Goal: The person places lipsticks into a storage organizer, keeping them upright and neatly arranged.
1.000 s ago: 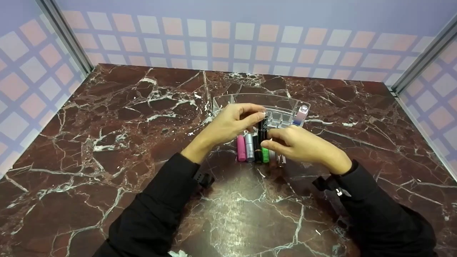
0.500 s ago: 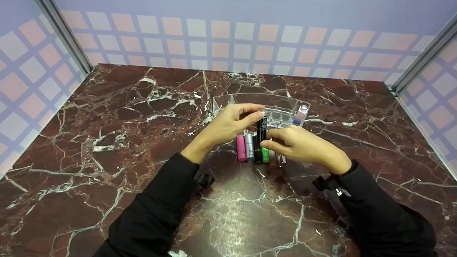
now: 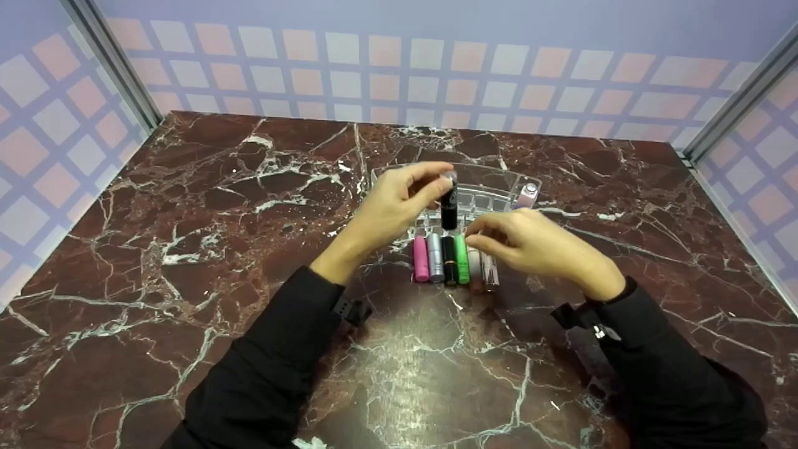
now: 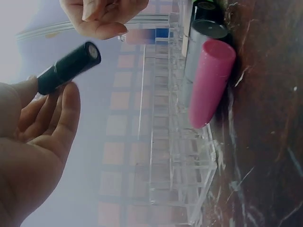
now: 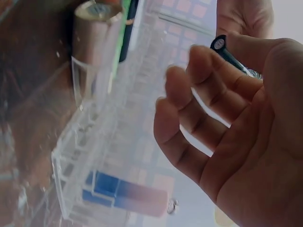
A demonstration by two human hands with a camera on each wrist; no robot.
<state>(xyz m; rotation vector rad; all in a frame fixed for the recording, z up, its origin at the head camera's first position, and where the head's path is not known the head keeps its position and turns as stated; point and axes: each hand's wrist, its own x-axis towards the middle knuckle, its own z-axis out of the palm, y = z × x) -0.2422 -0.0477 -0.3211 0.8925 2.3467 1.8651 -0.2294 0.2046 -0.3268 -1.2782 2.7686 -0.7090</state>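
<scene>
My left hand [image 3: 385,202] pinches the top of a black lipstick tube [image 3: 449,216] and holds it upright in the air. In the left wrist view this lipstick tube [image 4: 71,68] shows a round label on its end. To its right, apart from it, my right hand [image 3: 527,244] has loosely bent fingers with nothing between them. Below the hands several tubes lie side by side: pink [image 3: 421,259], silver [image 3: 436,259], black [image 3: 449,262], green [image 3: 462,260], then a pale one [image 3: 475,269] and a shiny one [image 3: 490,272], partly behind my right fingers.
Behind the row stands a clear compartmented organizer [image 3: 483,176], partly covered by my hands. At its right end is a pink-and-blue tube [image 3: 528,194] with a shiny round top. The dark red marbled tabletop [image 3: 249,212] reaches back to a checkered wall [image 3: 393,62].
My left hand has lifted and shifted slightly left with the black lipstick tube. My right fingers, earlier at the tube's lower end, are now apart from it, and the right hand has moved slightly right.
</scene>
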